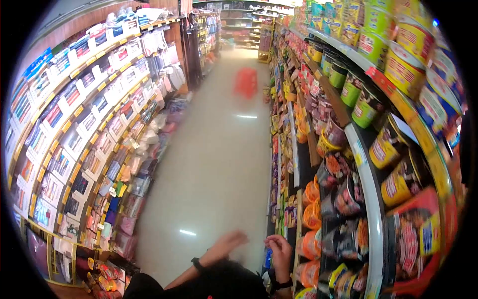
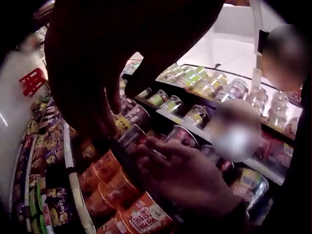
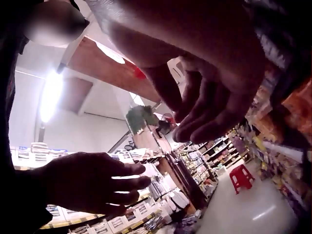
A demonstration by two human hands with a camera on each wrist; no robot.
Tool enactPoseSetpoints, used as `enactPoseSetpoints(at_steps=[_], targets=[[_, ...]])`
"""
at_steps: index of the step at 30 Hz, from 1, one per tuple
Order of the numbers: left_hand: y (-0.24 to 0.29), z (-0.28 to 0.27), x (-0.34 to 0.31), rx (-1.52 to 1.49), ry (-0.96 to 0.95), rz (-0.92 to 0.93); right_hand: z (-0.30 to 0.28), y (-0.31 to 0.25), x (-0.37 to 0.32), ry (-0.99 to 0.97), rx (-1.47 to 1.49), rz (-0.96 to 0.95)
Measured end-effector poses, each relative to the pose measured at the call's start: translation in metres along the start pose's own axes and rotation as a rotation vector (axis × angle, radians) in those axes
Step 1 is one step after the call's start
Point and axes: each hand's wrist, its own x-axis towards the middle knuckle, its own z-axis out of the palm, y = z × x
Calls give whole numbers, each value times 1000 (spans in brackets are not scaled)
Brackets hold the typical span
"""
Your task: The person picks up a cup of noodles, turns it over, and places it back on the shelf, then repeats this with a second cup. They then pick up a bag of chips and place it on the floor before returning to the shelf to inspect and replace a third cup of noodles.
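Observation:
In the head view my left hand (image 1: 226, 246) reaches out low over the aisle floor, its fingers extended and blurred. Just to its right, beside the shelf of cup noodles, is my right hand (image 1: 280, 251), its fingers loosely bent. Nothing shows in either hand. From the left wrist, the left hand (image 2: 92, 63) looms dark overhead, with the right hand (image 2: 180, 175) below it in front of orange noodle cups (image 2: 117, 183). In the right wrist view, the right hand (image 3: 204, 83) hangs with relaxed fingers, and the left hand (image 3: 87, 183) has its fingers spread.
Shelves of tubs and cups (image 1: 367, 107) line the right side. Packaged textiles (image 1: 82, 167) fill the left shelves. A red stool (image 1: 245, 82) stands on the aisle floor (image 1: 209, 149) farther ahead. More shelving (image 1: 244, 22) closes the far end.

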Motion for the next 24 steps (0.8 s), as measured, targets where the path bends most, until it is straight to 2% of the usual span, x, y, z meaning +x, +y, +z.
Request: enactPoseSetpoints(at_steps=[3,8,11,13,14,17,19,21,24], targets=[[-10,-33,48,-141,66,-69,12,14,65,-35,11,71],[-28,-117,170,-39,71,-8,49,20,184,-157,-63,83],[10,-165,233,-52,130,23,76,22,263,-173,-142,89],[45,-191,284,-167,201,56,103,-10,315,-161,-106,108],[50,-203,309,-167,199,62,108,-22,337,-155,-100,131],[64,-243,385,-103,211,75,119,-22,410,-175,-171,40],[78,-260,422,-94,174,75,126,-32,448,-119,-236,33],[82,-279,466,-104,135,67,128,-35,485,-98,-170,90],[90,-302,530,-79,52,64,129,-9,544,-46,-121,135]])
